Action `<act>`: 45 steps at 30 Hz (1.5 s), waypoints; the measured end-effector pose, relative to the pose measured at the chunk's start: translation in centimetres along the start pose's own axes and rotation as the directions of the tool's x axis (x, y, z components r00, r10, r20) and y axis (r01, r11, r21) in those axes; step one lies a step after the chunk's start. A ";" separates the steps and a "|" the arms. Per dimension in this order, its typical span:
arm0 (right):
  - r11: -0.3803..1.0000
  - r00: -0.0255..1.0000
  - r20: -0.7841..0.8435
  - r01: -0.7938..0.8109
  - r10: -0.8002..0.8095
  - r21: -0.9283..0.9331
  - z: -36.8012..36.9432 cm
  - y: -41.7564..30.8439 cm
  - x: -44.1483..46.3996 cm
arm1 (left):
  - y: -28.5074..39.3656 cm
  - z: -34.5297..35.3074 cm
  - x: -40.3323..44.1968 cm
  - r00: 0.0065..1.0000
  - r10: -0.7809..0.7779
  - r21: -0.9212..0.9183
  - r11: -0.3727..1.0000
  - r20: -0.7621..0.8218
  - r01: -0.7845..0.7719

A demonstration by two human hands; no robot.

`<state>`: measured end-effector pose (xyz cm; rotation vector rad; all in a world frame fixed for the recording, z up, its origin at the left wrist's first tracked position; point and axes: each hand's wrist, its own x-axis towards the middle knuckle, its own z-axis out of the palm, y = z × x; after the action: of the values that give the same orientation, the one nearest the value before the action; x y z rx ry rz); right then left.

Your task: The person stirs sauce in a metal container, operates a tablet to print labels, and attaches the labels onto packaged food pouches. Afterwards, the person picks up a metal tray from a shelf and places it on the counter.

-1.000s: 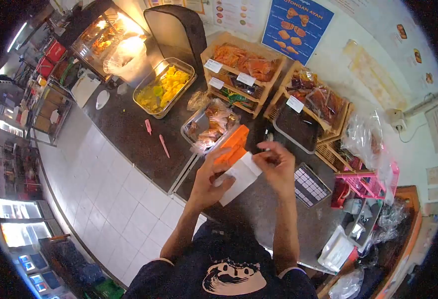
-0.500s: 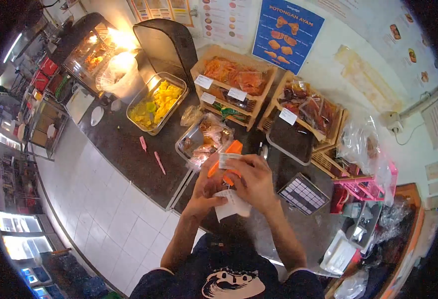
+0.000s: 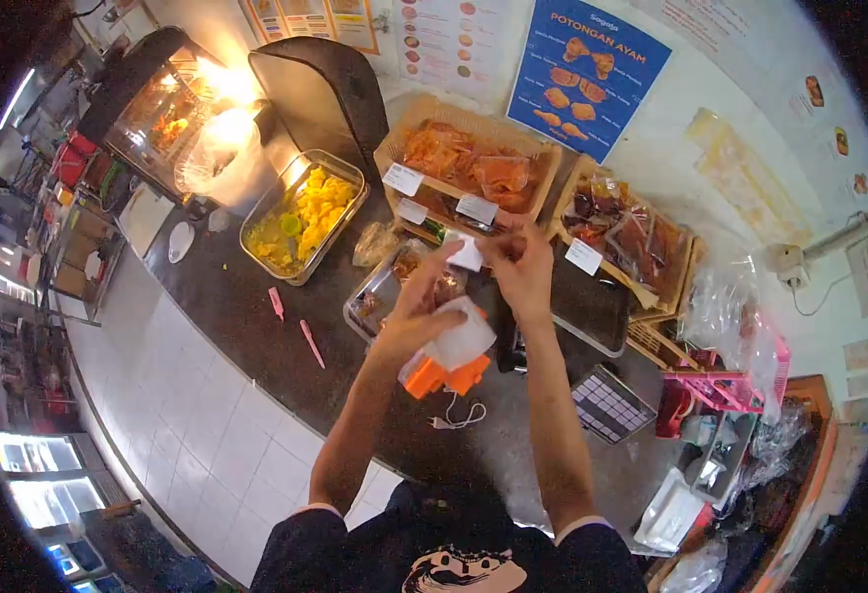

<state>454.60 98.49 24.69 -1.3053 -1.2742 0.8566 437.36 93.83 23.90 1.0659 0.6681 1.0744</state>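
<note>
From my end, the biggest thing in view is the dark speckled table, running alongside the white tiled floor. Toward its far side there's a beige slatted wooden rack w/ plastic-packed orange-red food, & to its right a 2nd beige wooden rack w/ darker red packs. Blue rectangular poster hangs behind, approx. above the gap b/w them. Left of the racks: a clear rectangular tray of yellow pcs. In front of the 2nd rack, a black pale-rimmed tray. A smaller clear tray of plastic-wrapped brown food is partly hidden behind my left grip. Further right, a flat dark keypad w/ pale square keys.

Left grip is closed on a blocky bright-orange plastic-looking gadget, w/ a white paper piece under the thumb; gadget's above the table, nr the middle, can't see exactly how the fingers wrap it. My right grip is a bit farther out, thumb + fingertips together in a pinch.

Just below the gadget, a thin white cord w/ plug lies on the table. Two slim pink plastic-looking tools lie left of it, apart. Smallest: a white paper slip b/w both grips, right one pinching its edge; can't tell if left fingertips touch it.
</note>
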 end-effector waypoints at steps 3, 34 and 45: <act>0.980 0.978 -0.115 0.163 -0.176 -0.112 1.3 2.0 3.6 | -0.5 -1.4 3.4 1.000 0.017 -0.060 0.998 -0.007 -0.017; 0.599 0.985 -0.169 -0.118 -0.029 -0.792 2.8 1.5 8.2 | -5.8 -4.9 11.1 0.989 0.071 0.432 0.902 -0.126 -0.010; 0.526 0.985 -0.169 -0.130 -0.026 -0.841 0.7 0.9 8.5 | -4.1 -4.3 11.5 0.973 0.224 0.782 0.615 -0.051 -0.101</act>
<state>455.59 107.01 25.20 -2.1477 -1.5965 0.0681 439.42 105.67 19.04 1.8446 1.2428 1.0320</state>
